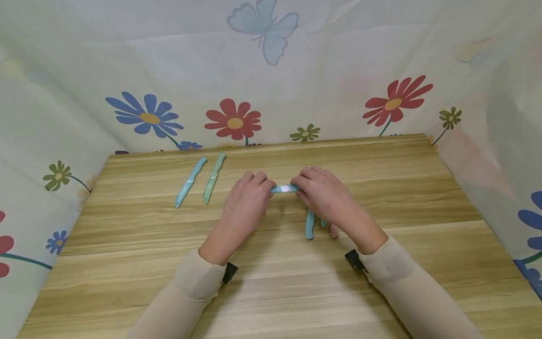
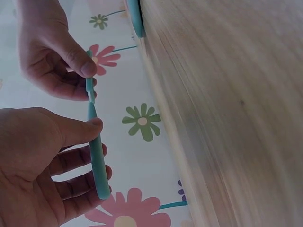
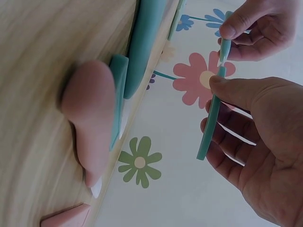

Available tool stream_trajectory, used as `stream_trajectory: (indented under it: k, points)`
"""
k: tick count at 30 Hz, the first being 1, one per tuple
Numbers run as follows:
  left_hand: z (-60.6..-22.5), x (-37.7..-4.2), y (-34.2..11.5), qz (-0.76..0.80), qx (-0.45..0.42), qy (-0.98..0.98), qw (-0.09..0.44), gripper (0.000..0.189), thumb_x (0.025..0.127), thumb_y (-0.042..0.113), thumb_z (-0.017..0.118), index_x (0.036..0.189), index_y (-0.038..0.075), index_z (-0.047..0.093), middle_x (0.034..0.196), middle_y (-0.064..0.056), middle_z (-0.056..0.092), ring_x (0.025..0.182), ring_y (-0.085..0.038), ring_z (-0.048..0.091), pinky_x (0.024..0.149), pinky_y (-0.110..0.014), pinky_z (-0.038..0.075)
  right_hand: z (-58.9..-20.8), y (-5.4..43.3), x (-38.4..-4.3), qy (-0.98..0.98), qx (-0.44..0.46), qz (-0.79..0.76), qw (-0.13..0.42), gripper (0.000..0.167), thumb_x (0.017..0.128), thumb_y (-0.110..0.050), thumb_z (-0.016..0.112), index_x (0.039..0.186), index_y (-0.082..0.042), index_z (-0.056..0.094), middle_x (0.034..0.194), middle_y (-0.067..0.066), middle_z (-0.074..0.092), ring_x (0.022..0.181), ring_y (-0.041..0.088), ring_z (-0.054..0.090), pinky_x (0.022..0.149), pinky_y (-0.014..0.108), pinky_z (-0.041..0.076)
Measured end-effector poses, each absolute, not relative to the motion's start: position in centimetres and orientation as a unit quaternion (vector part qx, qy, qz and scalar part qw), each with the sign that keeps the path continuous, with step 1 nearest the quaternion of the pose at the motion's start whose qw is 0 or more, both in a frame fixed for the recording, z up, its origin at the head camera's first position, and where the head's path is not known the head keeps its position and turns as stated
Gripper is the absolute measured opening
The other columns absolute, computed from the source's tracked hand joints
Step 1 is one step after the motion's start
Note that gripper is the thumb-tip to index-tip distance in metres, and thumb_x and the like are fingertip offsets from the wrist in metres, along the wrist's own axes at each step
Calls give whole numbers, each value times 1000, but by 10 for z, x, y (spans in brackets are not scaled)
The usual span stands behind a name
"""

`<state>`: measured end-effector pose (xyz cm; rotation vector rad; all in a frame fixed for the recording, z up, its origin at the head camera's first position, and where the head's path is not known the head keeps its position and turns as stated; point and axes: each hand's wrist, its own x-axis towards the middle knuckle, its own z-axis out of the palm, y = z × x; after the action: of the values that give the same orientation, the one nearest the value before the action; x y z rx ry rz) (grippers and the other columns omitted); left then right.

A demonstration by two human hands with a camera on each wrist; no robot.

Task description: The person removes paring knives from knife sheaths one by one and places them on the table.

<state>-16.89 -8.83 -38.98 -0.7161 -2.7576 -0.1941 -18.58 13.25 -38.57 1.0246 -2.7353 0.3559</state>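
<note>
My left hand pinches the blue-green handle of a small paring knife between thumb and fingers. Its matching sheath is held the same way by my right hand. Handle and sheath are in line, raised above the table, with a short stretch of pale blade showing between them in both wrist views. Under and beside the right hand lie another blue-handled knife, a blue sheath and a pink-handled knife, partly hidden by that hand in the head view.
On the left of the wooden table lie a blue sheathed knife and a green sheathed knife, side by side. A pink sheath shows at the right wrist view's bottom edge. A flowered curtain stands behind the table.
</note>
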Motion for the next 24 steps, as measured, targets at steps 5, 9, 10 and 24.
stream_trajectory:
  k: [5, 9, 10, 24]
  points:
    - [-390, -169, -88, -65, -244, -957, 140, 19, 97, 15, 80, 114, 7, 79, 102, -5, 67, 90, -23, 56, 76, -31, 53, -386, 133, -186, -925, 345, 125, 102, 23, 100, -16, 78, 120, -5, 77, 110, 7, 70, 94, 24, 60, 85, 37, 54]
    - [-391, -170, -89, -65, -246, -957, 142, 18, 97, 14, 80, 114, 7, 78, 102, -5, 68, 89, -23, 56, 76, -31, 53, -387, 134, -187, -923, 347, 126, 106, 23, 99, -16, 78, 119, -5, 77, 111, 7, 70, 95, 24, 61, 86, 37, 54]
    - [-391, -170, -89, -65, -246, -956, 143, 18, 97, 14, 80, 114, 7, 78, 102, -5, 68, 89, -24, 56, 76, -31, 53, -387, 134, -187, -923, 347, 126, 107, 23, 99, -16, 78, 119, -5, 77, 111, 8, 70, 95, 24, 62, 86, 37, 54]
    - [-391, -171, -93, -76, -242, -957, 142, 19, 96, 11, 80, 114, 7, 78, 105, -6, 69, 92, -25, 57, 81, -34, 55, -387, 136, -189, -925, 342, 121, 110, 23, 98, -14, 80, 119, -4, 77, 111, 8, 71, 94, 25, 62, 84, 37, 55]
